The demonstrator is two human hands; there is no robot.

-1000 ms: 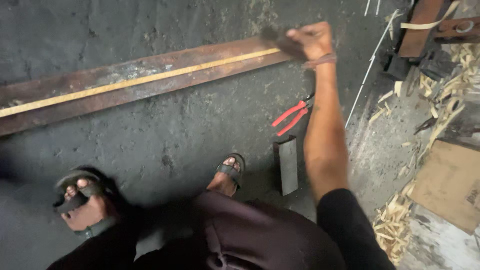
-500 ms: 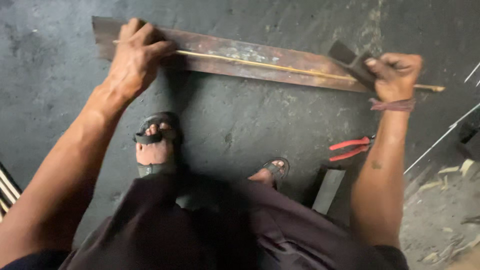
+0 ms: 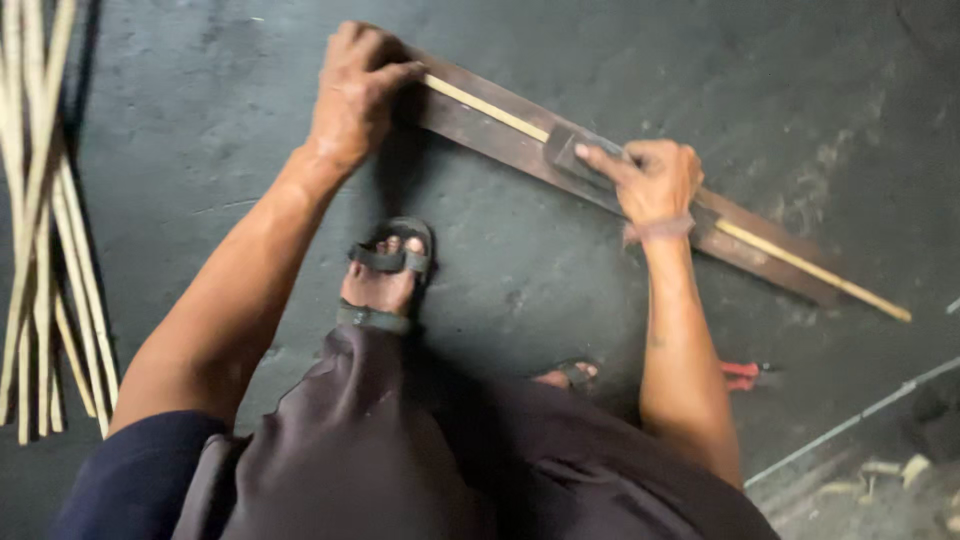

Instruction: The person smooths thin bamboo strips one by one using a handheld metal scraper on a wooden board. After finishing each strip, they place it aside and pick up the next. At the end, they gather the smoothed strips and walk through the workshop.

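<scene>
Two hands work on one dark plank (image 3: pixel 500 140) that lies slanted on the grey floor (image 3: pixel 180 150). Your left hand (image 3: pixel 355 90) is closed over the plank's upper end, pinning a thin pale strip (image 3: pixel 800 265) that runs along the plank's top and sticks out past its far lower end. Your right hand (image 3: pixel 655 180) grips a dark flat blade (image 3: pixel 570 150), pressed on the strip near the plank's middle. Your sandalled foot (image 3: pixel 385 275) sits just below the plank; red pliers (image 3: pixel 745 375) lie farther below it, and a bundle of pale sticks (image 3: pixel 40 250) well to its left
</scene>
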